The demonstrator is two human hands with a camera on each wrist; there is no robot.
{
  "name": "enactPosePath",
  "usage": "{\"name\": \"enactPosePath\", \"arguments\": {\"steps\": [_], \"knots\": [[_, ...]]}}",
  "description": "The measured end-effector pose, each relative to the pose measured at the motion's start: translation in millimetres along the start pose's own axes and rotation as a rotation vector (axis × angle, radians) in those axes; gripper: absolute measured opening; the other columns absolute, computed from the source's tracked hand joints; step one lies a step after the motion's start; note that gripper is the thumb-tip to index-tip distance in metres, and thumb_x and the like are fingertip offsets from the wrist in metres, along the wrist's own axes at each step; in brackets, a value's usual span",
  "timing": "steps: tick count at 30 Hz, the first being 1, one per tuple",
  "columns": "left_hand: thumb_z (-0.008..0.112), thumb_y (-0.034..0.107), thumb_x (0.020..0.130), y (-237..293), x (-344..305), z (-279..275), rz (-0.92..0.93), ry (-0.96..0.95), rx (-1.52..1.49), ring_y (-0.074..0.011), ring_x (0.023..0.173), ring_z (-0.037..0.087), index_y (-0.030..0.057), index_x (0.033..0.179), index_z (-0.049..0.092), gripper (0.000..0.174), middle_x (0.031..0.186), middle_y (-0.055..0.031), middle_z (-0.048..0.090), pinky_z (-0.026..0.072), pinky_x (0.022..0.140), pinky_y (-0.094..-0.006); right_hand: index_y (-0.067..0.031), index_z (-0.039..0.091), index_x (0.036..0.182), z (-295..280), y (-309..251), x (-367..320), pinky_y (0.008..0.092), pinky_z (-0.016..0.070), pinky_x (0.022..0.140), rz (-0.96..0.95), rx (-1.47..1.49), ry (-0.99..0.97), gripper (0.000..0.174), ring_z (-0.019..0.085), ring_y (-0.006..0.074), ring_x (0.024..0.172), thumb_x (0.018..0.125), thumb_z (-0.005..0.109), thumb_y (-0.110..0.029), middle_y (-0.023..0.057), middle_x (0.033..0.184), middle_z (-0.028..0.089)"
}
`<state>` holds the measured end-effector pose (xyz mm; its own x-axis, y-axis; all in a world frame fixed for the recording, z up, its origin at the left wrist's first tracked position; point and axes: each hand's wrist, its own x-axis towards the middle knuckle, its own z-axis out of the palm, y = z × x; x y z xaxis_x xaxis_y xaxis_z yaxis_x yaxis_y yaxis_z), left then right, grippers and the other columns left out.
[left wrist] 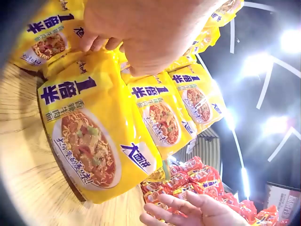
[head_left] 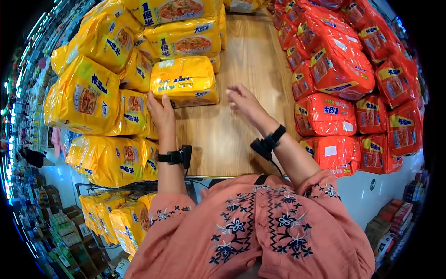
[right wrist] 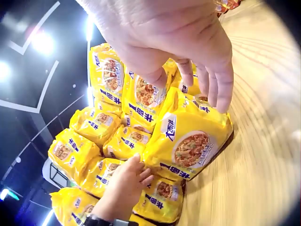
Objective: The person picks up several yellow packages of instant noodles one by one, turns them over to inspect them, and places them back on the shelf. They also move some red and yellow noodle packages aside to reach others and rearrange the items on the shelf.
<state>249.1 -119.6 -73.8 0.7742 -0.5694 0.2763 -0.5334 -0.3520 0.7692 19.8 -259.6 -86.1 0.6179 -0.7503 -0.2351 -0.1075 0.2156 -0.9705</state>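
A yellow noodle multipack (head_left: pixel 184 81) lies on the wooden shelf top (head_left: pixel 232 139), in front of the yellow stack. My left hand (head_left: pixel 158 106) rests with straight fingers against the pack's near left corner. In the right wrist view the left hand (right wrist: pixel 127 181) lies flat on the side of the pack (right wrist: pixel 188 139). My right hand (head_left: pixel 238 98) hovers open just right of the pack, apart from it. The right wrist view has the right hand's fingers (right wrist: pixel 221 89) hanging down over the pack. The left wrist view shows the same pack (left wrist: pixel 94 136) under the left hand (left wrist: pixel 141 33).
Stacks of yellow noodle packs (head_left: pixel 88 93) fill the left side of the shelf. Red noodle packs (head_left: pixel 344 69) are piled on the right. A strip of bare wood runs between them. More yellow packs (head_left: pixel 116 218) sit in a cart below left.
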Motion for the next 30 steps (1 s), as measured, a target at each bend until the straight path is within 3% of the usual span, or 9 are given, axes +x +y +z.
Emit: {"name": "enactPosePath", "arguments": {"steps": [4, 7, 13, 16, 19, 22, 25, 26, 30], "knots": [[0.051, 0.036, 0.101, -21, 7, 15, -0.019, 0.041, -0.005, -0.0416, 0.138, 0.035, -0.0063, 0.148, 0.030, 0.067, 0.150, -0.0280, 0.034, 0.0292, 0.113, -0.0437, 0.0021, 0.056, 0.116, 18, -10, 23, 0.0285, 0.0492, 0.073, -0.143, -0.174, 0.074, 0.049, 0.058, 0.0137, 0.086, 0.092, 0.065, -0.040, 0.0088, 0.098, 0.062], [0.051, 0.033, 0.101, -21, 7, 20, -0.023, 0.078, -0.068, -0.0399, 0.134, 0.040, -0.0069, 0.146, 0.032, 0.063, 0.146, -0.0269, 0.039, 0.0318, 0.111, -0.0434, 0.0029, 0.057, 0.109, 26, -19, 25, 0.0307, 0.0502, 0.075, -0.073, -0.207, 0.029, 0.048, 0.060, 0.0156, 0.085, 0.090, 0.067, -0.040, 0.0094, 0.093, 0.064], [0.052, 0.028, 0.101, -22, -1, 22, -0.007, 0.082, -0.153, -0.0320, 0.125, 0.049, -0.0066, 0.143, 0.036, 0.057, 0.138, -0.0228, 0.046, 0.0387, 0.106, -0.0394, -0.0017, 0.060, 0.097, 32, 12, 43, 0.0278, 0.0466, 0.059, -0.219, -0.214, 0.074, 0.038, 0.054, 0.0115, 0.066, 0.090, 0.068, -0.038, 0.0053, 0.082, 0.061], [0.053, 0.028, 0.101, -21, -7, 19, -0.100, 0.035, -0.275, -0.0274, 0.121, 0.052, -0.0061, 0.142, 0.037, 0.055, 0.134, -0.0202, 0.049, 0.0410, 0.103, -0.0361, -0.0029, 0.059, 0.098, 27, 2, 36, 0.0278, 0.0475, 0.063, -0.127, -0.257, 0.039, 0.036, 0.054, 0.0113, 0.071, 0.091, 0.069, -0.037, 0.0053, 0.082, 0.061], [0.054, 0.028, 0.101, -4, -24, 5, -0.182, -0.035, -0.358, -0.0239, 0.118, 0.053, -0.0059, 0.141, 0.038, 0.055, 0.131, -0.0175, 0.050, 0.0421, 0.101, -0.0337, -0.0026, 0.056, 0.100, 15, -2, 24, 0.0297, 0.0499, 0.074, -0.091, -0.156, 0.007, 0.037, 0.058, 0.0132, 0.084, 0.091, 0.069, -0.036, 0.0070, 0.089, 0.061], [0.055, 0.031, 0.101, -24, -32, -1, -0.213, -0.055, -0.505, -0.0236, 0.122, 0.050, -0.0053, 0.142, 0.036, 0.058, 0.133, -0.0171, 0.050, 0.0407, 0.103, -0.0338, -0.0005, 0.054, 0.115, 0, 11, 23, 0.0301, 0.0498, 0.081, -0.147, -0.147, 0.028, 0.043, 0.058, 0.0156, 0.094, 0.091, 0.069, -0.033, 0.0099, 0.101, 0.062], [0.061, 0.033, 0.099, -39, -35, 12, -0.059, -0.044, -0.456, -0.0266, 0.125, 0.048, -0.0045, 0.146, 0.030, 0.068, 0.127, -0.0166, 0.052, 0.0371, 0.107, -0.0354, 0.0016, 0.049, 0.128, -10, 23, 31, 0.0299, 0.0481, 0.087, -0.304, -0.208, 0.035, 0.053, 0.057, 0.0181, 0.101, 0.090, 0.070, -0.030, 0.0127, 0.111, 0.060], [0.064, 0.040, 0.096, -39, -28, 11, -0.019, -0.085, -0.343, -0.0264, 0.127, 0.047, -0.0019, 0.150, 0.026, 0.078, 0.132, -0.0166, 0.052, 0.0345, 0.109, -0.0349, 0.0016, 0.047, 0.131, -10, 23, 32, 0.0300, 0.0473, 0.089, -0.272, -0.147, -0.031, 0.057, 0.056, 0.0186, 0.104, 0.089, 0.070, -0.030, 0.0132, 0.114, 0.059], [0.064, 0.042, 0.096, -51, -20, 23, -0.121, -0.293, -0.589, -0.0240, 0.127, 0.047, 0.0013, 0.148, 0.033, 0.073, 0.141, -0.0138, 0.049, 0.0345, 0.109, -0.0333, 0.0009, 0.044, 0.140, 0, 16, 34, 0.0300, 0.0457, 0.094, -0.120, -0.033, -0.219, 0.066, 0.056, 0.0190, 0.110, 0.088, 0.071, -0.030, 0.0139, 0.124, 0.059]]}}
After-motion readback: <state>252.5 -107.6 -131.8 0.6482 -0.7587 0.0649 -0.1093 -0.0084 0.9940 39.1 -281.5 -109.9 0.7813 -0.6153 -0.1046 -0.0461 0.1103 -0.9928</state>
